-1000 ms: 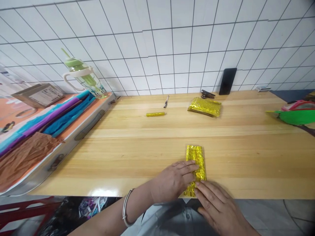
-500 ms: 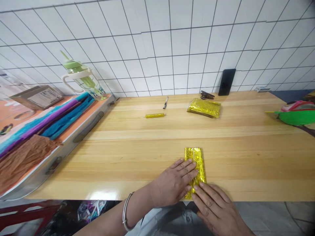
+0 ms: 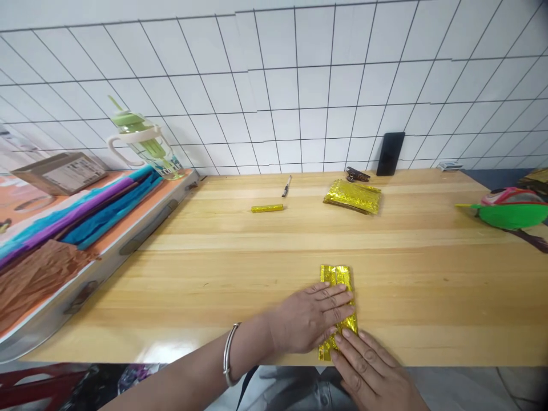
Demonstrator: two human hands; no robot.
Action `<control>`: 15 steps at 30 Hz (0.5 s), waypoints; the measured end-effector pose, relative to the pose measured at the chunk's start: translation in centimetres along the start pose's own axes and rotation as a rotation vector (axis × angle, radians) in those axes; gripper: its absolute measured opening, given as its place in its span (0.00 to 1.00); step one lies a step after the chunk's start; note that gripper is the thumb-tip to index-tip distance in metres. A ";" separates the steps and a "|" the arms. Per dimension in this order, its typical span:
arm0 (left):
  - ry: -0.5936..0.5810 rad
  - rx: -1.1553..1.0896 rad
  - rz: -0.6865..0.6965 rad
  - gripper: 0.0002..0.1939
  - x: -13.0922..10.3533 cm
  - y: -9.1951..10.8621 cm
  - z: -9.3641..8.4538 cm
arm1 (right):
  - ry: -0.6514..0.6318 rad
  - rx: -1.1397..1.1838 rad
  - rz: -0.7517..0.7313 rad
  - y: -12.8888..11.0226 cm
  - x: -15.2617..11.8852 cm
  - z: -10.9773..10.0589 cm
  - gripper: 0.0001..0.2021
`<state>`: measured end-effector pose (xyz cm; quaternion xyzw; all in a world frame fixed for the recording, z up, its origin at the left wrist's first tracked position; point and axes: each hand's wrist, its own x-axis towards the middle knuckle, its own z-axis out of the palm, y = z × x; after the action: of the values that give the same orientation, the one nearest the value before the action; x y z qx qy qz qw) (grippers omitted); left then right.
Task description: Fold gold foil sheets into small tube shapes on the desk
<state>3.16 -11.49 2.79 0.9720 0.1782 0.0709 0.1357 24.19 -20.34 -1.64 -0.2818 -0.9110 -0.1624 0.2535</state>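
Observation:
A strip of shiny gold foil paper (image 3: 335, 273) lies upright near the table's front edge, its two long sides folded in to meet along a middle seam. My left hand (image 3: 314, 314) rests flat across it, fingers stretched out over the seam. Below it, my right hand (image 3: 370, 365) has its fingertips on the strip's lower right part, fingers extended. Part of the strip is hidden under both hands. Farther back lie a thin gold roll (image 3: 267, 209) and a stack of gold foil sheets (image 3: 353, 196).
A pen (image 3: 286, 186), a dark hair clip (image 3: 357, 174) and a phone (image 3: 390, 154) leaning on the wall are at the back. Left, a raised case (image 3: 141, 228) bears coloured paper, a cardboard box (image 3: 64, 172) and a green bottle (image 3: 148, 142). A green item (image 3: 511, 214) lies right.
My left hand has slid a little to the right across the gold strip. My right hand stays at its lower end. The whole view has shifted slightly.

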 end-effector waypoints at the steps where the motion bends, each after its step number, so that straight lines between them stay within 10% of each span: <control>1: -0.008 0.011 0.024 0.24 0.3 -0.3 0.0 | -0.005 -0.011 -0.018 0.1 -0.1 0.0 0.16; 15: -0.036 0.067 0.017 0.26 1.1 -1.2 0.3 | 0.029 0.008 -0.067 1.7 0.3 0.3 0.13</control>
<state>3.82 -10.06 2.29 0.9787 0.1696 0.0484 0.1054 24.90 -18.72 -1.47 -0.2478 -0.9167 -0.1714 0.2624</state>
